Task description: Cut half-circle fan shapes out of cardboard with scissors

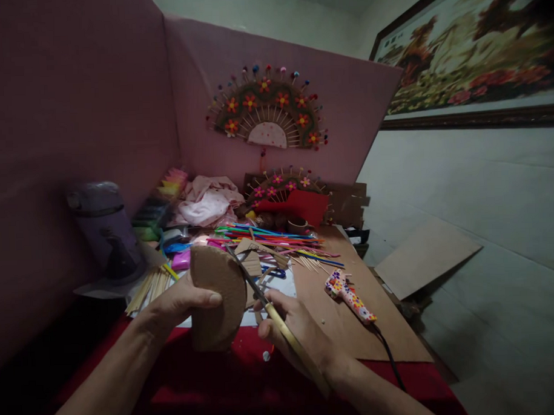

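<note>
My left hand point(183, 300) grips a half-round piece of brown cardboard point(220, 303) by its straight side, thumb on the face toward me. In my right hand point(297, 328) is a pair of scissors point(281, 325) with pale yellow handles. Their blades point up and to the left, along the curved edge of the cardboard near its top. Whether the blades are closed on the cardboard, I cannot tell. Cardboard offcuts point(260, 253) lie just behind the blades. Both hands are above the front of the table, over a red cloth point(196, 380).
A flower-patterned glue gun point(350, 296) with a black cord rests on a cardboard sheet point(377, 343) at right. Coloured pipe cleaners point(278, 236), wooden sticks point(148, 290) and a purple tumbler point(106, 231) stand or lie behind. A decorated fan point(267, 111) hangs on the pink panel point(346, 108).
</note>
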Available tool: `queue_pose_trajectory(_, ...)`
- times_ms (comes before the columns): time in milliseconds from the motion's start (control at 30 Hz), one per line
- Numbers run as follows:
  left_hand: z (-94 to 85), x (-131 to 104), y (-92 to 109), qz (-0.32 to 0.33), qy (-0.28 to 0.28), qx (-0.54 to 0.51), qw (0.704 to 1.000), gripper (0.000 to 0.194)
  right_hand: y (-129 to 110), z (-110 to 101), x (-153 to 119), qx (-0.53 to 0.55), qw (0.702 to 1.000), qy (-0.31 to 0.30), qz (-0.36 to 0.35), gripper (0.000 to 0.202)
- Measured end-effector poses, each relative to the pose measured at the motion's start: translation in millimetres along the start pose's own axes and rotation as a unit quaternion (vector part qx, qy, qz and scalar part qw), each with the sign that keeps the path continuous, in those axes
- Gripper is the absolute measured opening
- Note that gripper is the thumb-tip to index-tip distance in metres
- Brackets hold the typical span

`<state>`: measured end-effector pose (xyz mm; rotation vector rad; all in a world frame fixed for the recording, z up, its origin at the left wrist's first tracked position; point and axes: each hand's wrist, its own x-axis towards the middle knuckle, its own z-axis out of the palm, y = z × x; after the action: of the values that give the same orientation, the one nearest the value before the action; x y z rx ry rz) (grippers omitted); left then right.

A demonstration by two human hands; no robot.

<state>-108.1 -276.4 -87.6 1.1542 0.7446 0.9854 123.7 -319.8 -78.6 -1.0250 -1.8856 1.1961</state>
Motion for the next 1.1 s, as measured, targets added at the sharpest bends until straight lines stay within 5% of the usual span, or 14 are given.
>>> queue_pose_trajectory(400, -8.8, -3.5, 1.0, -0.038, -0.024, 0.044, 0.998, 0.042, 19.5, 12.4, 6.4, 0.023, 0.999, 0.039, 0.009, 0.012)
queue_pose_trajectory(533, -11.0, -3.1, -0.1, -0.035, -0.033, 0.055, 0.997, 0.043, 25.6, 10.6, 9.8, 0.038, 0.997, 0.058, 0.024, 0.019)
queue_pose_trajectory(733, -13.0, -3.6, -0.5, -0.043, -0.021, 0.046, 0.998, 0.045, 24.0, -0.1, 0.5, 0.054, 0.998, 0.004, 0.023, 0.054)
queue_pose_trajectory(1100, -13.0, -4.7, -3.1, -0.047, -0.061, 0.036, 0.996, 0.049, 9.2, -3.2, -5.0, -0.049, 0.998, -0.024, 0.013, 0.031)
